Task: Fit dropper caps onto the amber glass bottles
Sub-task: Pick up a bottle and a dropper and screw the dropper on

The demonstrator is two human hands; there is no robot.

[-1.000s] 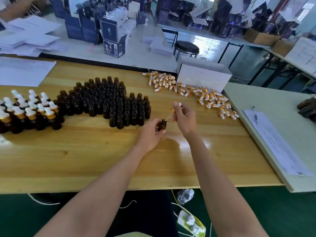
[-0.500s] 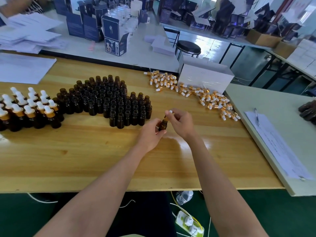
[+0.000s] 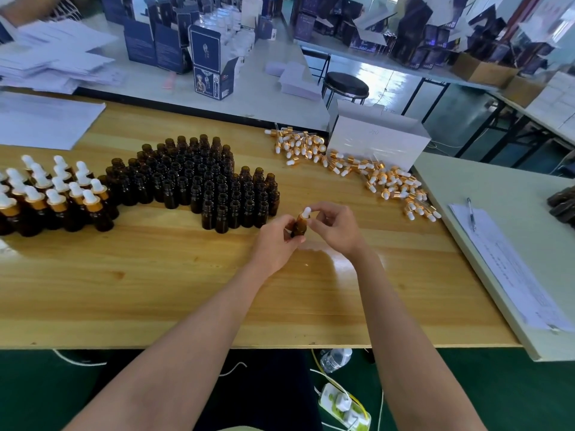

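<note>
Head view: one bottle (image 3: 299, 224), perhaps seventy uncapped bottles (image 3: 199, 178).

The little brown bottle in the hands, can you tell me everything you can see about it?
The little brown bottle looks like dark amber glass, leaning a bit. Its dropper cap has a gold collar and a white bulb. The left hand grips the body, hiding its lower part. The right hand has its fingers on the bulb. It sits low over the wooden table; contact is unclear.
</note>
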